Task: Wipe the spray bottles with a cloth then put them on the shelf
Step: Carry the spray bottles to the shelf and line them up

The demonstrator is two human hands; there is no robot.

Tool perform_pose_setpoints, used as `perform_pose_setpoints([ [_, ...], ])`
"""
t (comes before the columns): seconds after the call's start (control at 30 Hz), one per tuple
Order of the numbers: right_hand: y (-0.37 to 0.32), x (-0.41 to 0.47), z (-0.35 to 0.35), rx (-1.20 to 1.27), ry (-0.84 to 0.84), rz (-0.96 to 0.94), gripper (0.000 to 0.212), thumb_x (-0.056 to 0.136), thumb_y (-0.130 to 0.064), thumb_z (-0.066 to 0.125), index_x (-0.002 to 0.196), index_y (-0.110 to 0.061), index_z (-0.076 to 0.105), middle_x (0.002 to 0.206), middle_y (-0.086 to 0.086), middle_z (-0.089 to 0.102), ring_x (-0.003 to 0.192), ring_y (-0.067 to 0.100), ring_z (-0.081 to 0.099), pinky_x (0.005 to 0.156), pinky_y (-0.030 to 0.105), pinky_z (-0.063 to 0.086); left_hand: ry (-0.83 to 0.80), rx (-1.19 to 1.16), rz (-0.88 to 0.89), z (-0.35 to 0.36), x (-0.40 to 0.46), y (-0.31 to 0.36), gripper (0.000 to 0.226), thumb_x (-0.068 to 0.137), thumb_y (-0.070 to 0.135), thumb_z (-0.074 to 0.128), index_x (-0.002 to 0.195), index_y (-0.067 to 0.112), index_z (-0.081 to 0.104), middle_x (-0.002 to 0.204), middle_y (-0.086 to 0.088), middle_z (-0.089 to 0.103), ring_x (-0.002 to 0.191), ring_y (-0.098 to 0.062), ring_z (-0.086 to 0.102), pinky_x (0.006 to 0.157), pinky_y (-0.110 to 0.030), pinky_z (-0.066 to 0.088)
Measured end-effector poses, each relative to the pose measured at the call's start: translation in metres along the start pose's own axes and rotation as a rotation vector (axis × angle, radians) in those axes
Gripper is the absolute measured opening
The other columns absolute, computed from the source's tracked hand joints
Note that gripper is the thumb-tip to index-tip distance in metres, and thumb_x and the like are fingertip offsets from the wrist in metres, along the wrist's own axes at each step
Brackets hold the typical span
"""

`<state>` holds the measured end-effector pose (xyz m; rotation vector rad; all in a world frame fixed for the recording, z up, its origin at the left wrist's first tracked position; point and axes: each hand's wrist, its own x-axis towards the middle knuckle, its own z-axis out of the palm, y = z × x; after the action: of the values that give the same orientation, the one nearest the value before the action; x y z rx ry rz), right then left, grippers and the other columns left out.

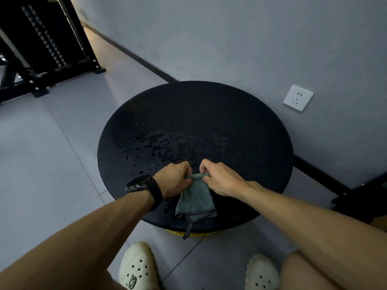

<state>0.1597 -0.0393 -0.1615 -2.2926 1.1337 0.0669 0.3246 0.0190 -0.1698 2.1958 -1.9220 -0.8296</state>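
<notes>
A small green cloth (195,198) with a dark patterned hem hangs over the near part of a round black table (230,126). My left hand (174,180), with a black watch on its wrist, pinches the cloth's upper left corner. My right hand (219,177) pinches the upper right corner, so the top edge is bunched between the two hands. A thin strip of the hem dangles past the table's front edge. Water droplets and a wet patch (163,141) cover the table's middle. No spray bottle or shelf is in sight.
The table stands against a grey wall with a white socket (298,97). A black metal frame (48,49) stands on the tiled floor at the far left. Another black frame (360,197) sits at the right. My two feet in white clogs are below the table edge.
</notes>
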Motion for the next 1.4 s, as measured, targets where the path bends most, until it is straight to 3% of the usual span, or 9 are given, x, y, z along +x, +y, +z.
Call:
perform_pose_setpoints([
  [0.07, -0.003, -0.007, -0.009, -0.002, 0.005, -0.005, 0.015, 0.098, -0.020, 0.052, 0.112, -0.023, 0.056, 0.096, 0.000, 0.059, 0.075, 0.016, 0.055, 0.057, 0.025, 0.036, 0.010, 0.012, 0.025, -0.008, -0.006, 0.006, 0.008, 0.097, 0.027, 0.060, 0.105, 0.026, 0.059, 0.093, 0.003, 0.062, 0.079, -0.016, 0.055, 0.067, -0.027, 0.039],
  [0.17, -0.011, -0.021, -0.026, -0.009, 0.022, -0.005, 0.019, 0.098, -0.018, 0.051, 0.113, -0.022, 0.063, 0.089, -0.001, 0.056, 0.067, 0.013, 0.050, 0.048, 0.022, 0.031, 0.016, 0.070, 0.076, -0.025, -0.016, 0.019, 0.019, 0.098, 0.026, 0.060, 0.116, 0.024, 0.066, 0.090, 0.006, 0.060, 0.079, -0.013, 0.053, 0.069, -0.024, 0.037],
  [0.47, -0.035, -0.072, -0.092, 0.011, 0.209, -0.026, 0.016, 0.097, -0.020, 0.053, 0.105, -0.025, 0.065, 0.094, 0.002, 0.063, 0.070, 0.016, 0.056, 0.052, 0.025, 0.036, 0.148, 0.142, 0.181, -0.086, -0.053, 0.077, 0.021, 0.097, 0.020, 0.059, 0.116, 0.023, 0.069, 0.106, 0.002, 0.071, 0.092, -0.015, 0.061, 0.077, -0.026, 0.044],
  [0.6, -0.046, -0.105, -0.128, -0.003, 0.314, -0.044, 0.018, 0.096, -0.018, 0.052, 0.107, -0.023, 0.066, 0.097, 0.001, 0.065, 0.079, 0.016, 0.058, 0.065, 0.028, 0.039, 0.236, 0.167, 0.227, -0.114, -0.068, 0.110, 0.024, 0.093, 0.015, 0.058, 0.112, 0.024, 0.070, 0.105, 0.002, 0.072, 0.099, -0.018, 0.065, 0.083, -0.029, 0.049],
  [0.73, -0.047, -0.139, -0.162, -0.049, 0.422, -0.025, 0.015, 0.095, -0.020, 0.054, 0.103, -0.025, 0.066, 0.090, -0.003, 0.062, 0.080, 0.017, 0.055, 0.067, 0.027, 0.037, 0.311, 0.191, 0.291, -0.134, -0.083, 0.149, 0.024, 0.093, 0.015, 0.059, 0.112, 0.023, 0.071, 0.104, 0.000, 0.073, 0.098, -0.019, 0.065, 0.082, -0.030, 0.049],
  [0.87, -0.041, -0.176, -0.193, -0.051, 0.519, 0.008, 0.012, 0.095, -0.025, 0.057, 0.102, -0.023, 0.067, 0.099, 0.000, 0.068, 0.084, 0.017, 0.056, 0.068, 0.026, 0.037, 0.381, 0.235, 0.353, -0.148, -0.095, 0.189, 0.025, 0.093, 0.017, 0.058, 0.113, 0.023, 0.071, 0.102, 0.000, 0.074, 0.096, -0.020, 0.066, 0.075, -0.026, 0.043],
  [1.07, -0.027, -0.228, -0.226, -0.065, 0.608, 0.022, 0.015, 0.096, -0.026, 0.057, 0.104, -0.018, 0.067, 0.108, 0.001, 0.068, 0.099, 0.020, 0.061, 0.087, 0.036, 0.051, 0.468, 0.272, 0.418, -0.161, -0.111, 0.248, 0.024, 0.093, 0.022, 0.060, 0.114, 0.021, 0.071, 0.111, -0.004, 0.074, 0.105, -0.025, 0.066, 0.085, -0.031, 0.049],
  [1.23, -0.011, -0.268, -0.249, -0.099, 0.676, 0.053, 0.013, 0.096, -0.021, 0.057, 0.100, -0.016, 0.068, 0.096, -0.003, 0.065, 0.087, 0.016, 0.057, 0.071, 0.028, 0.044, 0.492, 0.273, 0.510, -0.159, -0.123, 0.293, 0.022, 0.095, 0.019, 0.059, 0.113, 0.017, 0.072, 0.110, -0.006, 0.075, 0.102, -0.024, 0.066, 0.085, -0.032, 0.051],
  [1.4, 0.007, -0.309, -0.262, -0.098, 0.713, 0.092, 0.013, 0.096, -0.021, 0.058, 0.101, -0.015, 0.068, 0.096, -0.002, 0.064, 0.088, 0.016, 0.060, 0.075, 0.030, 0.047, 0.484, 0.283, 0.588, -0.152, -0.130, 0.335, 0.022, 0.096, 0.020, 0.060, 0.114, 0.016, 0.071, 0.110, -0.006, 0.074, 0.102, -0.023, 0.066, 0.087, -0.034, 0.052],
])
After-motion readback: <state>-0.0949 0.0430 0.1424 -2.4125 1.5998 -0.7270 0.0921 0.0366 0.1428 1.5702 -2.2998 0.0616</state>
